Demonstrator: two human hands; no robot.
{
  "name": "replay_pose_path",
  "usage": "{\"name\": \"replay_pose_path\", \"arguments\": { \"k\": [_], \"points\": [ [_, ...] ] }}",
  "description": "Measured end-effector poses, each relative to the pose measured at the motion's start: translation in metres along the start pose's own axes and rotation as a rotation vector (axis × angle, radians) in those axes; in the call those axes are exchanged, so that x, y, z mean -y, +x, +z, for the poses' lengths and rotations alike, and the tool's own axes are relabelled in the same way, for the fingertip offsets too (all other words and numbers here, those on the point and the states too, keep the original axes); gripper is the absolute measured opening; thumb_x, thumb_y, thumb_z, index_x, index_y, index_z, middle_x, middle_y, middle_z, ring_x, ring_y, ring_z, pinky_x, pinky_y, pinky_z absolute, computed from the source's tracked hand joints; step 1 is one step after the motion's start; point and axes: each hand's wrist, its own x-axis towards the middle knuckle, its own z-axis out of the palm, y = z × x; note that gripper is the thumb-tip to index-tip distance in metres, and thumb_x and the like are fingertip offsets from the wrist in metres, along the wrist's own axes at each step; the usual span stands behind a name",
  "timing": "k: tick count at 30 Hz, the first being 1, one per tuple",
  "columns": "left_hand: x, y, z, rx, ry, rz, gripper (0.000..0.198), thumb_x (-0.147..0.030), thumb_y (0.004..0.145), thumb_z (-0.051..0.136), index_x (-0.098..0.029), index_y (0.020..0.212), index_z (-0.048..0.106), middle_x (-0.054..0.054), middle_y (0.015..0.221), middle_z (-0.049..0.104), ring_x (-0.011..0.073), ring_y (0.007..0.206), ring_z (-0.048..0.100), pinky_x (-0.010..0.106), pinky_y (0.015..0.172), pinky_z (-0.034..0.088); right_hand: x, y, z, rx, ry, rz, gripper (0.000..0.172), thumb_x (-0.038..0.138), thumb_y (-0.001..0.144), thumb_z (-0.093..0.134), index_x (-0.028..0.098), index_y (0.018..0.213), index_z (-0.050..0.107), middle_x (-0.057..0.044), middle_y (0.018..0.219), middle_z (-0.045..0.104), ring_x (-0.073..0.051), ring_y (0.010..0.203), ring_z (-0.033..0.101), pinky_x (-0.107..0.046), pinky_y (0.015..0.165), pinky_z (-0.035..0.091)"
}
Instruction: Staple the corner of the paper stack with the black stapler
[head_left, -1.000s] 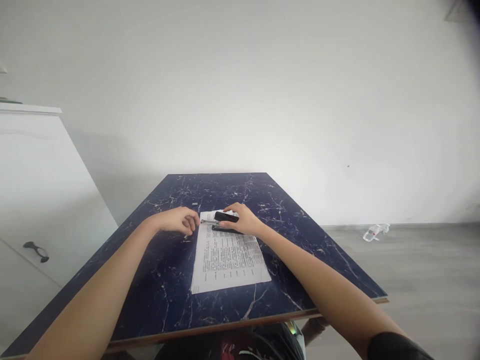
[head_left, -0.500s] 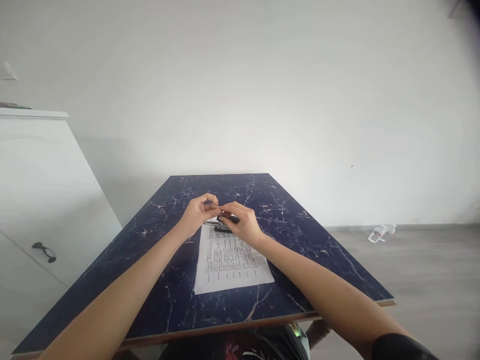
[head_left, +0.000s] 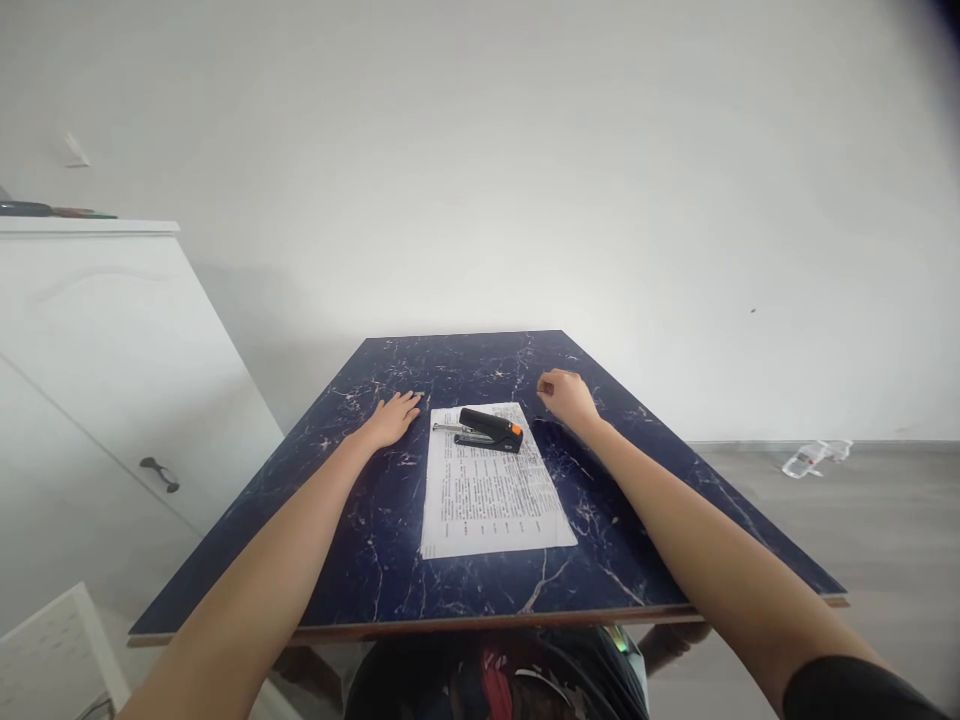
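Observation:
A black stapler (head_left: 491,430) with an orange patch lies across the top of a stack of printed paper sheets (head_left: 495,500), its metal staple channel sticking out to the left. My left hand (head_left: 394,420) rests palm down on the table left of the paper, fingers spread. By its fingertips is a small pale sliver, too small to name. On the other side of the paper, my right hand (head_left: 568,398) is closed in a pinch, its fingertips pointing left. Whatever they may hold is too small to make out. Neither hand touches the stapler.
The dark blue marbled table (head_left: 360,580) reaches to the white wall. At the left stands a white cabinet (head_left: 112,330) with things on top. A clear plastic item (head_left: 816,457) lies on the floor at the right.
My hands, which were together over the stapler, have moved apart, left hand down to the table and right hand to the right. The stapler now shows fully. The view has shifted slightly left.

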Motion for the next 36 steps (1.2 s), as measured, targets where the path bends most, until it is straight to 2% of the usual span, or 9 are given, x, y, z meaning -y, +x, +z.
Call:
{"name": "replay_pose_path", "arguments": {
  "k": [5,7,9,13,18,23,29,32,36],
  "points": [
    [0.0,0.002,-0.003,-0.015,0.049,0.063,0.03,-0.036,0.093,0.056,-0.018,0.111,0.07,0.017,0.126,0.067,0.0332,0.119,0.061,0.046,0.108,0.042,-0.041,0.01,0.009,0.07,-0.048,0.114,0.014,0.014,0.08,0.068,0.017,0.086,0.081,-0.012,0.083,0.076,-0.026,0.086,0.07,-0.033,0.084,0.052],
    [-0.002,0.001,-0.004,-0.055,0.073,0.041,0.03,-0.034,0.093,0.054,-0.017,0.113,0.068,0.017,0.122,0.066,0.0325,0.115,0.063,0.046,0.104,0.045,-0.043,0.011,0.012,0.077,-0.05,0.108,0.02,0.011,0.083,0.065,0.016,0.091,0.082,-0.012,0.089,0.077,-0.025,0.09,0.07,-0.031,0.088,0.051],
    [-0.002,0.001,-0.003,-0.067,0.113,0.03,0.035,-0.032,0.097,0.048,-0.017,0.125,0.063,0.018,0.134,0.06,0.0329,0.124,0.059,0.048,0.106,0.044,-0.041,0.012,0.015,0.068,-0.058,0.091,0.023,0.01,0.084,0.063,0.016,0.096,0.082,-0.013,0.098,0.077,-0.025,0.095,0.07,-0.03,0.091,0.05],
    [0.0,0.002,0.003,0.033,0.206,0.045,0.044,-0.024,0.101,0.035,-0.023,0.141,0.054,0.012,0.154,0.049,0.0314,0.142,0.044,0.052,0.113,0.037,-0.027,0.008,0.015,0.009,-0.072,0.05,0.026,0.014,0.086,0.063,0.015,0.107,0.079,-0.016,0.117,0.07,-0.026,0.101,0.067,-0.032,0.091,0.05],
    [-0.008,0.0,-0.004,0.01,0.28,0.063,0.027,-0.026,0.097,0.048,-0.024,0.117,0.067,0.009,0.124,0.07,0.0281,0.117,0.063,0.04,0.099,0.048,0.01,-0.005,0.017,-0.055,0.008,-0.084,0.021,0.016,0.091,0.058,0.018,0.099,0.078,-0.012,0.109,0.07,-0.021,0.088,0.066,-0.029,0.082,0.05],
    [-0.019,-0.004,-0.007,-0.013,0.291,0.055,0.044,-0.018,0.098,0.042,-0.022,0.139,0.057,0.011,0.135,0.066,0.0285,0.119,0.062,0.037,0.095,0.048,0.044,-0.018,0.023,-0.089,0.174,-0.255,0.018,0.014,0.09,0.057,0.019,0.089,0.075,-0.01,0.099,0.07,-0.018,0.077,0.063,-0.03,0.073,0.05],
    [-0.026,-0.004,-0.011,-0.008,0.313,0.044,0.018,-0.023,0.094,0.055,-0.024,0.101,0.071,0.008,0.109,0.075,0.0281,0.099,0.069,0.034,0.081,0.051,0.056,-0.023,0.023,-0.065,0.291,-0.347,0.016,0.018,0.093,0.058,0.019,0.088,0.073,-0.007,0.093,0.069,-0.018,0.076,0.062,-0.031,0.071,0.049],
    [-0.027,-0.003,-0.012,-0.008,0.265,0.061,0.023,-0.014,0.09,0.057,-0.025,0.107,0.068,0.006,0.1,0.077,0.0246,0.092,0.071,0.031,0.078,0.051,0.059,-0.024,0.021,-0.072,0.365,-0.379,0.022,0.027,0.098,0.056,0.02,0.087,0.073,-0.007,0.09,0.068,-0.018,0.074,0.062,-0.031,0.069,0.05],
    [-0.028,-0.001,-0.012,-0.002,0.219,0.08,0.026,-0.011,0.088,0.061,-0.021,0.11,0.072,0.009,0.105,0.076,0.0246,0.098,0.072,0.032,0.088,0.052,0.066,-0.027,0.021,-0.042,0.386,-0.427,0.029,0.033,0.102,0.054,0.02,0.086,0.074,-0.007,0.089,0.068,-0.018,0.075,0.061,-0.031,0.069,0.049]
  ]
}}
